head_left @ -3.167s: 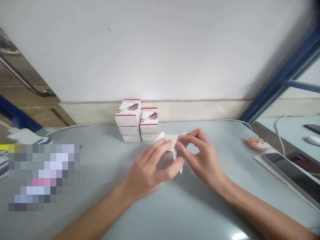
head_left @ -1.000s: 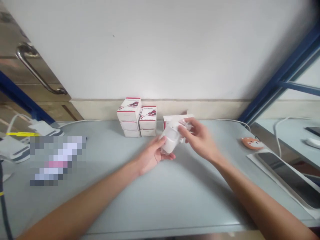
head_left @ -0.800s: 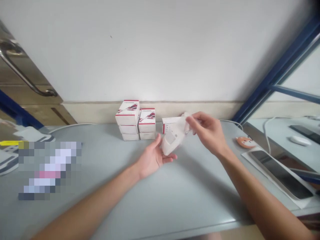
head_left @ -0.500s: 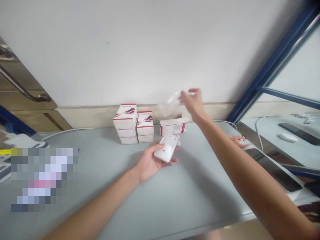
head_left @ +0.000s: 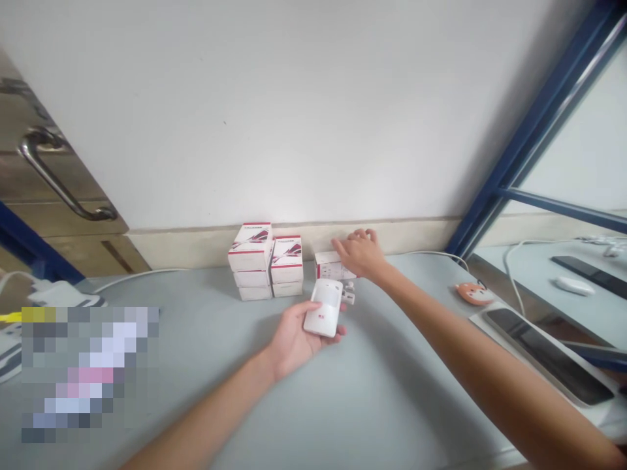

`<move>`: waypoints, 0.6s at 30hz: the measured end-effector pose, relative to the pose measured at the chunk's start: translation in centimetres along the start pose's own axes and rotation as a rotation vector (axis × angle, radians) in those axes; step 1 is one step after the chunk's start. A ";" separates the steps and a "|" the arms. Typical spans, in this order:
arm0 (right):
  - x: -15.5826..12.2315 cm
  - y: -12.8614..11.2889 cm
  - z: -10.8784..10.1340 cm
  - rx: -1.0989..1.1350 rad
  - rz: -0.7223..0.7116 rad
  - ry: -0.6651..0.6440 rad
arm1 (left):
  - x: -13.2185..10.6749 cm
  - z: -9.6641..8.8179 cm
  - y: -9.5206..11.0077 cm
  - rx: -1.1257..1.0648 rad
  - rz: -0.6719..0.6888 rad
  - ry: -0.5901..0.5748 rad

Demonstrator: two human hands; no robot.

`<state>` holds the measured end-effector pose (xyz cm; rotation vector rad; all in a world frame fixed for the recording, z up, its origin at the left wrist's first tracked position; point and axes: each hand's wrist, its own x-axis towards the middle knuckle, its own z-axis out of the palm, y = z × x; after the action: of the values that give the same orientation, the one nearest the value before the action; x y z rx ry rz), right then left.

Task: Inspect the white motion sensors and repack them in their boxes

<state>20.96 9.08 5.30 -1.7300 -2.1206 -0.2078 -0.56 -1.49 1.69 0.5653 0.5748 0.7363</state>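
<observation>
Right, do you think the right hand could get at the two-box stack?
Probably yes: the right hand is at a lone white box beside that stack, with nothing else between.

A white plastic motion sensor (head_left: 323,308), its lens window outward, lies tilted across the palm of the left grip (head_left: 294,343). A white, red-edged carton (head_left: 326,268) sits partly hidden beneath the right grip (head_left: 360,254).
</observation>
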 end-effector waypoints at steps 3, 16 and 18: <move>0.8 -0.5 0.8 0.010 0.000 -0.068 | -0.2 0.3 0.2 0.012 0.002 0.008; -7.7 -3.3 -3.1 0.562 0.041 0.038 | -0.2 0.4 -0.1 -0.009 0.018 0.007; -9.1 -3.0 -2.3 0.545 0.072 0.001 | -0.1 0.3 -0.3 -0.003 0.017 0.021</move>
<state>19.95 -0.70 4.22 -1.4662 -1.8750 0.3593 -0.33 -1.81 1.75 0.5604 0.5891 0.7597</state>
